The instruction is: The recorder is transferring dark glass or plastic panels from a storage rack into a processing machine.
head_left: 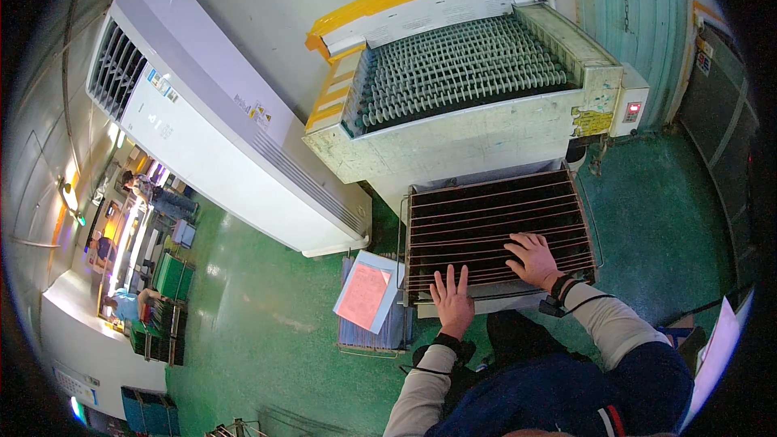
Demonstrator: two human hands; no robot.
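In front of me stands a wire-sided rack (499,209), crossed from side to side by several thin copper-coloured bars or panel edges over a dark inside; I cannot tell which. My left hand (455,307) reaches over the rack's near edge, fingers spread and nothing held. Farther in and to the right, my right hand (534,262) lies over the bars with its fingers stretched out, seemingly touching them. Dark bands circle both wrists. Just beyond the rack is a pale machine (453,150) with rows of grey roller discs (469,69) on top.
Left of the rack, a pink sheet (363,295) in a pale blue folder (380,263) rests on another wire rack (372,350). A tall white air conditioner (243,146) leans across the left in view. A control box (630,111) is on the machine's right. Several people work far left.
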